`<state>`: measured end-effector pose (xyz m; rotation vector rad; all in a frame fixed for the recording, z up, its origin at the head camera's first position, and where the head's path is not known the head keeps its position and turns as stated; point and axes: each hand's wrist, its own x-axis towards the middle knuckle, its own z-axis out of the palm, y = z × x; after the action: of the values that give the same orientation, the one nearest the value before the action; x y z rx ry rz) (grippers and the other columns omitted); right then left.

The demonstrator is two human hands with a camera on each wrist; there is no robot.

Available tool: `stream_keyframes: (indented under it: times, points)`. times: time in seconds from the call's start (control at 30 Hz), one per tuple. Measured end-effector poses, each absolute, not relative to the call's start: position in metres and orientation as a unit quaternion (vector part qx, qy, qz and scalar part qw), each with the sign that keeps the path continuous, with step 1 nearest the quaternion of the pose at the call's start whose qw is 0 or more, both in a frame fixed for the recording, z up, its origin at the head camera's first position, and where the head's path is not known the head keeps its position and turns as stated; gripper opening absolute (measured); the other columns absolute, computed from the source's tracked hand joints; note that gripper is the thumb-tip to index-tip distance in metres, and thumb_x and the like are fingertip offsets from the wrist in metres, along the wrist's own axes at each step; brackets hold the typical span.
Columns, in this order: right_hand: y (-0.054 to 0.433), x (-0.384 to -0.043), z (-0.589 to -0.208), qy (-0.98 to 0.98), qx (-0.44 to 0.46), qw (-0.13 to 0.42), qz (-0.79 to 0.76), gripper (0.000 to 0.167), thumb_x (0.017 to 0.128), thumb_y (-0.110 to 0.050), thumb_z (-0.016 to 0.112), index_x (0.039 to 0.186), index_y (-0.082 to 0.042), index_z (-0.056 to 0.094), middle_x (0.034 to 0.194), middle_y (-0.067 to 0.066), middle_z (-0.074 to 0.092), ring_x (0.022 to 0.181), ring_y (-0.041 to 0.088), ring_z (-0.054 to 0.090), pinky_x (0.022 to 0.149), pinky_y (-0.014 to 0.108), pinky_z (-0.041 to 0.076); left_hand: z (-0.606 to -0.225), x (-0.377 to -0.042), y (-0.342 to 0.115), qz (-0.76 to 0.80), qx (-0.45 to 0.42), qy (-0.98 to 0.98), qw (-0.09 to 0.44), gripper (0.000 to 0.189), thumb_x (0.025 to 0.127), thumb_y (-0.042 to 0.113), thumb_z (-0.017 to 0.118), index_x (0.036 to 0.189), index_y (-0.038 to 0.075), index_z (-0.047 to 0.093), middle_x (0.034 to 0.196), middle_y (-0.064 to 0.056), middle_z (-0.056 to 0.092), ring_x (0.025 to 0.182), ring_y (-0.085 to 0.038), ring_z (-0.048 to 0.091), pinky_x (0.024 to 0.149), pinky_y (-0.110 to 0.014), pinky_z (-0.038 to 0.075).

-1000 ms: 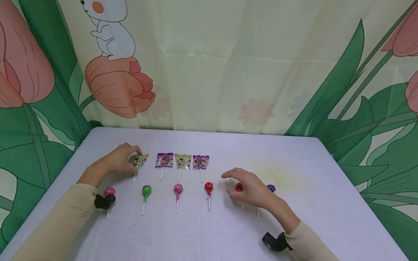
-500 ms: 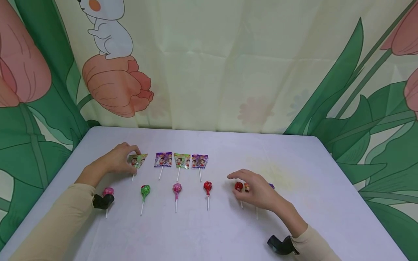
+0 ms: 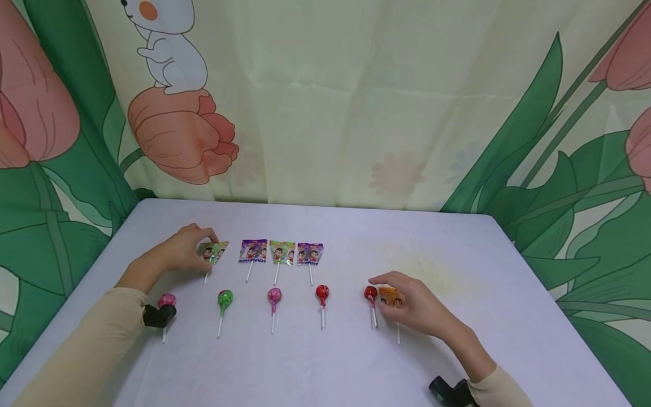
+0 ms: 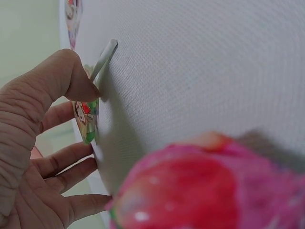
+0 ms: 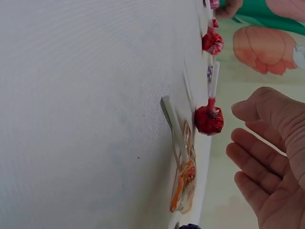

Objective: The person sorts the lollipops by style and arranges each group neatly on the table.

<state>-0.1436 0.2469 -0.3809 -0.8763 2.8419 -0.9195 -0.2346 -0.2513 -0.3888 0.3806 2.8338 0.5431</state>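
Observation:
My left hand (image 3: 185,249) pinches a flat green-wrapped lollipop (image 3: 216,251) by its left side, at the left end of the back row. In the left wrist view the thumb and a finger close on that green wrapper (image 4: 87,119), with the other fingers spread. My right hand (image 3: 419,305) hovers with parted, relaxed fingers over a flat orange-wrapped lollipop (image 3: 390,297), which it partly covers. The right wrist view shows nothing between those fingers; the orange wrapper (image 5: 183,188) lies on the table below. A red ball lollipop (image 3: 370,293) is just left of this hand.
Two purple-wrapped lollipops (image 3: 252,251) flank a green one (image 3: 282,252) in the back row. In front lie pink (image 3: 274,295), green (image 3: 225,298) and red (image 3: 322,293) ball lollipops, plus a pink one (image 3: 166,301) beside the left wrist. A dark purple one (image 5: 189,226) peeks in below.
My right hand has moved right and slightly toward me, uncovering the red lollipop and much of the orange-wrapped one, and now hiding the dark purple one. My left hand keeps its place.

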Motion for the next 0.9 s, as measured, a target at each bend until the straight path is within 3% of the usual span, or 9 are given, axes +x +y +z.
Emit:
stream_keyframes:
  times: [0.37,0.67,0.9]
  points:
    - [0.265,-0.139,-0.383,0.913,-0.282,0.030,-0.293,0.051,0.084,-0.002,0.079,0.132,-0.010,0.064,0.129,0.002,0.067,0.119,0.026,0.064,0.097,0.049,0.053,-0.388,-0.234,-0.251,0.189,0.133,0.966,0.113,0.059,0.074,0.027,0.090,0.121,0.007,0.062,0.118,-0.026,0.055,0.111,-0.044,0.052,0.096,-0.067,0.047]
    - [0.277,-0.139,-0.385,0.919,-0.291,0.062,-0.257,0.057,0.082,0.001,0.074,0.136,-0.012,0.061,0.132,-0.002,0.064,0.123,0.022,0.059,0.102,0.037,0.050,-0.387,-0.234,-0.251,0.188,0.124,0.967,0.116,0.060,0.074,0.028,0.090,0.123,0.008,0.062,0.120,-0.026,0.054,0.113,-0.044,0.052,0.096,-0.067,0.046]
    - [0.281,-0.139,-0.387,0.931,-0.262,0.085,-0.238,0.058,0.083,-0.001,0.074,0.138,-0.014,0.060,0.135,-0.002,0.061,0.125,0.023,0.058,0.103,0.042,0.050,-0.387,-0.234,-0.250,0.186,0.128,0.967,0.116,0.059,0.074,0.028,0.090,0.122,0.007,0.062,0.118,-0.026,0.055,0.111,-0.044,0.052,0.096,-0.067,0.047]
